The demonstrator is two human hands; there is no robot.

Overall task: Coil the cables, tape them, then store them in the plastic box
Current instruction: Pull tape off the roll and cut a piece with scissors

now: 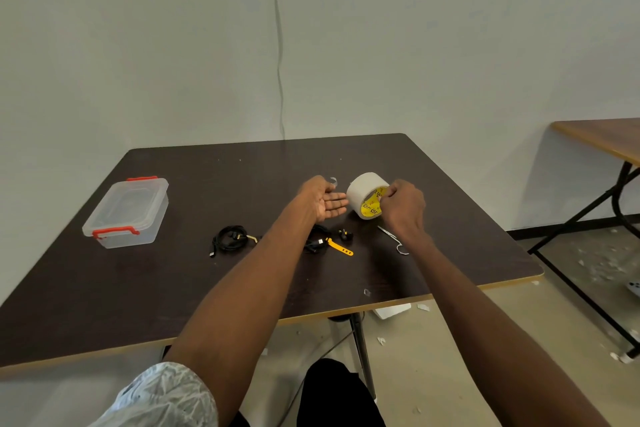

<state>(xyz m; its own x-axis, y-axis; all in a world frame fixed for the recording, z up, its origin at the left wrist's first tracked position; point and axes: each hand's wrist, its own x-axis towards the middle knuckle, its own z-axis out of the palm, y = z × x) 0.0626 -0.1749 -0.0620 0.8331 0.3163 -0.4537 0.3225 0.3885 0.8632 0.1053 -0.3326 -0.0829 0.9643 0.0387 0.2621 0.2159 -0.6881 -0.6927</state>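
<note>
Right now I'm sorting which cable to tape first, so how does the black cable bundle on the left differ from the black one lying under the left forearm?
The left black coiled cable bundle lies fully in view, apart from both arms; the black cable with the yellow strap is partly hidden under the left forearm. The left bundle's strap looks dull and small; the other's bright yellow strap sticks out flat. Both rest on the dark table, untaped.

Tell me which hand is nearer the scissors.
Right. The right hand grips the tape roll just beyond the scissors; the left hand hovers open farther left.
</note>
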